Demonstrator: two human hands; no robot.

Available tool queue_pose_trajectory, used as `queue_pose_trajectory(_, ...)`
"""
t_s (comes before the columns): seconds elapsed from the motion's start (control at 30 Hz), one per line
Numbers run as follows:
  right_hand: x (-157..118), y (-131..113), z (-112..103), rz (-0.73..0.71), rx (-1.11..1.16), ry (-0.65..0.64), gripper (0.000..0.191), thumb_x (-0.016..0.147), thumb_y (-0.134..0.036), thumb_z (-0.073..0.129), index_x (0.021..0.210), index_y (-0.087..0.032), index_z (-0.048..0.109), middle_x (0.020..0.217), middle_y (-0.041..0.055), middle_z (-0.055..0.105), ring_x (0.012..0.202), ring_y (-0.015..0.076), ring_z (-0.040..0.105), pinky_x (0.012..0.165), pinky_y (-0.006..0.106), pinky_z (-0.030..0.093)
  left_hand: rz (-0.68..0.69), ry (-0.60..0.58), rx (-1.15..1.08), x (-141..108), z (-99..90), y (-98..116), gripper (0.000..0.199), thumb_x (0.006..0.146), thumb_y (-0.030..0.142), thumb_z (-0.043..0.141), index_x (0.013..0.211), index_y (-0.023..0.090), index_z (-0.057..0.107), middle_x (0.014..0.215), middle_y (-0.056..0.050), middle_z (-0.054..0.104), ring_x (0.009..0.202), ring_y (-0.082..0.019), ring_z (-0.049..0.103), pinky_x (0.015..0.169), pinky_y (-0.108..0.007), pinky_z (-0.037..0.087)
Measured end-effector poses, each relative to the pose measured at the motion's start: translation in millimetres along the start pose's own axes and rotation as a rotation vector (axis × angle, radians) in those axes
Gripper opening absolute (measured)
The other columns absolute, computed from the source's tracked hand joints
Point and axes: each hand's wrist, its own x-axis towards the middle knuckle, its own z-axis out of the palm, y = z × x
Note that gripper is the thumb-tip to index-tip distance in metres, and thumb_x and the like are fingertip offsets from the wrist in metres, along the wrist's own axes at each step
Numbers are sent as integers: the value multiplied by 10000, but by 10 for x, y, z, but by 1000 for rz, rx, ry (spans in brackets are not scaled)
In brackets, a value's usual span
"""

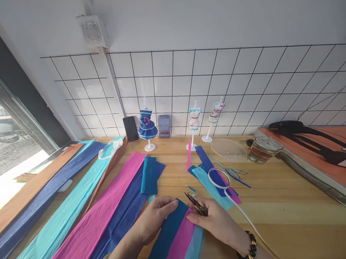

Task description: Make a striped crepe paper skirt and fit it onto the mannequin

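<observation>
Teal, pink and light blue crepe paper strips [180, 244] lie overlapped side by side and run toward me. My left hand [158, 218] pinches the teal strip at its far left corner. At the right edge, my right hand [215, 220] has its thumb pressed on the pink strip. That same hand grips a pair of small dark pointed scissors [197, 205], tips aimed away and to the left. Just beyond the tips is a small curled blue scrap [190, 190]. A folded teal piece [149, 175] rests behind my left hand.
Long crepe paper lengths, including a pink one [118, 191], cover the left side. A dressed mini mannequin [147, 125] and two others [194, 122] stand by the tiled wall. Rightward are cut strips, a white tape ring [219, 178] with its trailing end, and a glass jar [265, 149].
</observation>
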Motion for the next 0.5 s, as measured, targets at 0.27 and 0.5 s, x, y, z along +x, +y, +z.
queue_pose_trajectory(0.27,24,52,-115,64,399,367,295,680,-444,692,704,-202,526,476,-95,297,411,60,196,405,217,147,-63,-27,-273,-102,-30,81,381,780,528,552,875,193,707,831,-66,705,805,-217,644,774,-317,473)
queue_pose_trajectory(0.5,81,55,-165,18,487,558,380,654,-512,688,765,-226,464,462,-116,256,405,68,211,411,213,164,2,-159,-222,-127,-81,139,368,703,531,646,765,170,683,674,-21,649,622,-149,595,600,-261,468)
